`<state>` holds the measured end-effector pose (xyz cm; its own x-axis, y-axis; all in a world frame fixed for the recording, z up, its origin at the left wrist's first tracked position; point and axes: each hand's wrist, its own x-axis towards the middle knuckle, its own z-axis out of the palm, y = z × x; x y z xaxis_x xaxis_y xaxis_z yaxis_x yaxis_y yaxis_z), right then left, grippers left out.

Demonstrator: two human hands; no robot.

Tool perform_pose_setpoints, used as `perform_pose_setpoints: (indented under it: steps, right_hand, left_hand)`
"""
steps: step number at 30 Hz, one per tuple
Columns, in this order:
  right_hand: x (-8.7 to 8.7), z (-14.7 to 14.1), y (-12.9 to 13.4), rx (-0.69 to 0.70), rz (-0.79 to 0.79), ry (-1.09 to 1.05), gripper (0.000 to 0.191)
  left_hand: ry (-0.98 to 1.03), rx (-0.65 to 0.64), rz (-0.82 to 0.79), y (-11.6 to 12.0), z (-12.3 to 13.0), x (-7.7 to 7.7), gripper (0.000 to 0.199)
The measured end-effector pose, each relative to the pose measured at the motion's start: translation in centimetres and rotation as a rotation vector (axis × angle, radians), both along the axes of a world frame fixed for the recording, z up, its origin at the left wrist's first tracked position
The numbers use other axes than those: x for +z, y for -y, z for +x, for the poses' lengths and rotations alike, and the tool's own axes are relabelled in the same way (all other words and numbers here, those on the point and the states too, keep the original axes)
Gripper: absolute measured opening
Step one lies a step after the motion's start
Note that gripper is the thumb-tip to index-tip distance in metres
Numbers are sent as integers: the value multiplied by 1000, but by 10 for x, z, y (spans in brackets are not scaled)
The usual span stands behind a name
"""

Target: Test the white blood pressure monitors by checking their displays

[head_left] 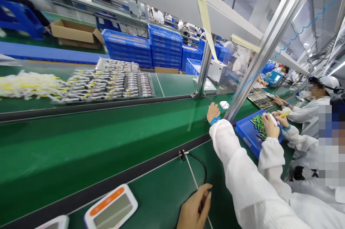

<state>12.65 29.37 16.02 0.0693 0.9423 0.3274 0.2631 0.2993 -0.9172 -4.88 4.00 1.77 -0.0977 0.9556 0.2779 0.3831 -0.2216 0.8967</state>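
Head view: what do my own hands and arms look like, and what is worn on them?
Only one own hand shows, at the bottom edge: bare, no glove, ring or sleeve visible. The white sleeves and blue wristband are a co-worker's.

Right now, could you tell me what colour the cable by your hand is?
Black: the cable shows best in the head view.

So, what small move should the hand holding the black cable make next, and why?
Probably draw the black cable slightly towards yourself, with the grip kept closed. The left hand is pinched on it, its far end sits at a small fitting on the belt edge, and its loop bends close to the co-worker's sleeve.
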Motion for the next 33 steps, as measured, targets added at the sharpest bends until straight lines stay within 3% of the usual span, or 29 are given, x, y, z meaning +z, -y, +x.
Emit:
perform_pose_setpoints:
  steps: [2,5,7,9,12,15,18,21,25,27,33]
  right_hand:
    - [-6,-68,-6,95,-86,-26,34]
    - [-19,-158,-18,200,-197,-38,32]
    - [-28,-193,-21,273,-280,-48,20]
    - [-36,-208,-14,356,-356,-64,8]
    - [-44,-204,12,580,-510,-261,13]
    - [-45,-190,50,828,-773,-715,18]
    - [-39,-176,86,815,-927,-960,19]
    - [-28,-164,115,759,-856,-959,17]
    - [-12,-145,142,774,-651,-801,41]
    - [-8,-135,151,759,-581,-727,41]
    - [-13,-113,162,683,-444,-593,39]
  left_hand:
    - [-4,-1,-9,1,0,2,27]
    - [9,-2,1,1,0,4,27]
    - [16,5,14,0,1,4,26]
    - [14,20,29,0,1,5,26]
    - [14,33,36,0,2,5,23]
    - [15,40,24,0,3,7,23]
    - [14,25,-9,0,3,8,25]
    - [22,9,-37,0,2,10,27]
    - [34,19,-57,0,2,12,26]
    - [35,16,-54,0,2,13,26]
    - [6,26,-53,-1,2,14,25]
